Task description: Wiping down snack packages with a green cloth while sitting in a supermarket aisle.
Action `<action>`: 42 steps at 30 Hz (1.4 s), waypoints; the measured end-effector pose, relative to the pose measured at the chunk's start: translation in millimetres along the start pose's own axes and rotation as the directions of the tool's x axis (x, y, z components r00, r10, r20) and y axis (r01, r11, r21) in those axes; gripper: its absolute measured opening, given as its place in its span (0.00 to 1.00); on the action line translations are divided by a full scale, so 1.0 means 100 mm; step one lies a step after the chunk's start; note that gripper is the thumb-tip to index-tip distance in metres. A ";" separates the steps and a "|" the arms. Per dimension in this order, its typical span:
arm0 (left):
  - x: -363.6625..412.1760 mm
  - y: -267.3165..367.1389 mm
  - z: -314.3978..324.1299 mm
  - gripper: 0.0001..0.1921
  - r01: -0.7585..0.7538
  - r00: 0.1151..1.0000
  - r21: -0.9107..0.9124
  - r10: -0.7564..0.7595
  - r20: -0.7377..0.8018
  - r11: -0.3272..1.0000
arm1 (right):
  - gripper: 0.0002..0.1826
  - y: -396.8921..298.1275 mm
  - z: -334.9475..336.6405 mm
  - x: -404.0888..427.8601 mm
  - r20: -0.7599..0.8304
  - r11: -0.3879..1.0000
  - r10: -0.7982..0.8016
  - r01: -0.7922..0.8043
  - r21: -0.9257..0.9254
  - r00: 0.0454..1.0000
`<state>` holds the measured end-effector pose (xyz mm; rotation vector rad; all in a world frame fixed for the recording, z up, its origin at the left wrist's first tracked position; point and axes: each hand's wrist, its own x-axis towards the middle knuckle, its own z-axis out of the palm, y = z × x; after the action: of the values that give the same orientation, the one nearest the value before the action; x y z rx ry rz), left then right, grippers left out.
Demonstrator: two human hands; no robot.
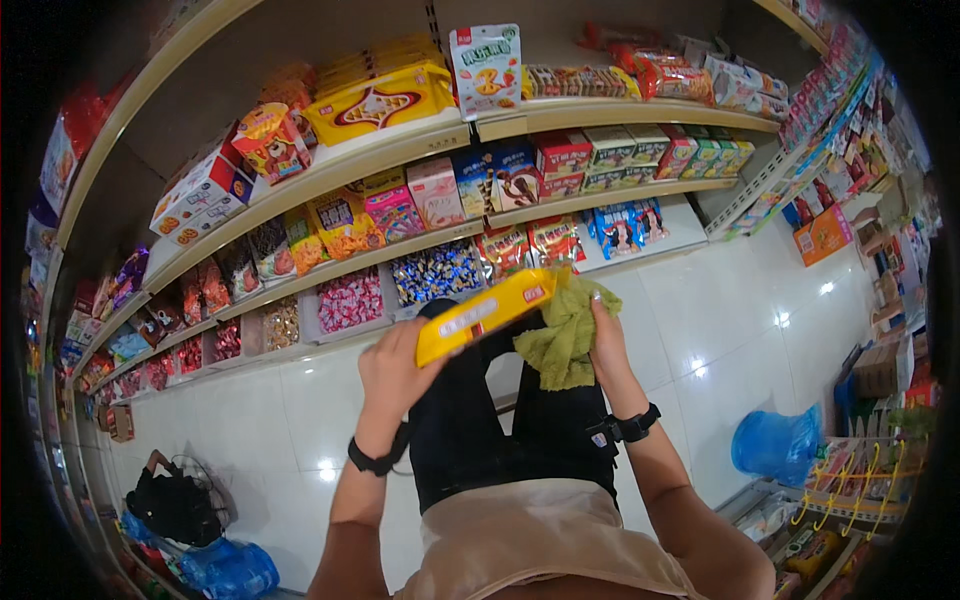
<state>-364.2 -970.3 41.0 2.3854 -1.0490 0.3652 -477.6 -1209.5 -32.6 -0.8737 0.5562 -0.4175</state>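
My left hand [396, 366] grips one end of a long yellow snack packet [484, 316], which bears writing along its side. The packet slants up to the right, over my dark trousers. A green cloth [566, 337] hangs bunched in my right hand [609, 341], with the thumb pressed on its upper edge. The packet's far end meets the top of the cloth; whether it touches the cloth is hard to tell. Ahead on the upper shelf lies a stack of similar yellow packets [382, 101], beside an upright white snack pouch [487, 71].
Shelves [525, 120] of boxed and bagged snacks curve around the front and left. Low bins hold blue-wrapped candies [435, 271] and pink-wrapped candies [350, 300]. Blue water jugs [776, 442] stand at right and lower left. A black bag [176, 502] is near a wire-framed object at left.
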 end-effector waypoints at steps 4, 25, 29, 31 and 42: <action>0.65 -0.28 -0.24 0.22 -0.161 0.966 0.264 0.206 -0.153 0.951 | 0.19 -0.04 -0.11 0.06 -0.094 0.987 -0.161 0.160 -0.016 0.982; 2.32 -1.53 -0.15 0.20 -0.139 0.902 0.451 0.301 -0.310 0.882 | 0.08 -0.46 0.14 0.29 0.524 -0.046 -0.313 0.538 -0.842 0.792; 2.36 -1.45 -0.04 0.21 -0.046 0.943 0.362 0.160 -0.291 0.931 | 0.09 -0.48 1.05 0.59 0.680 -0.307 -0.071 0.633 -0.711 0.730; 2.33 -1.43 0.00 0.23 0.004 0.931 0.460 0.164 -0.326 0.888 | 0.08 -0.49 1.45 0.79 0.861 -0.433 -0.098 0.758 -0.488 0.499; 2.42 -1.46 -0.47 0.14 0.122 0.863 0.269 0.032 -0.505 0.955 | 0.15 -0.19 1.91 1.86 0.935 -0.615 -0.185 0.706 -0.350 0.302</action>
<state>-96.0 -1007.6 134.9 2.3514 -0.7248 1.1315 -217.9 -1209.4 29.0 -2.9998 -0.4636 -0.9277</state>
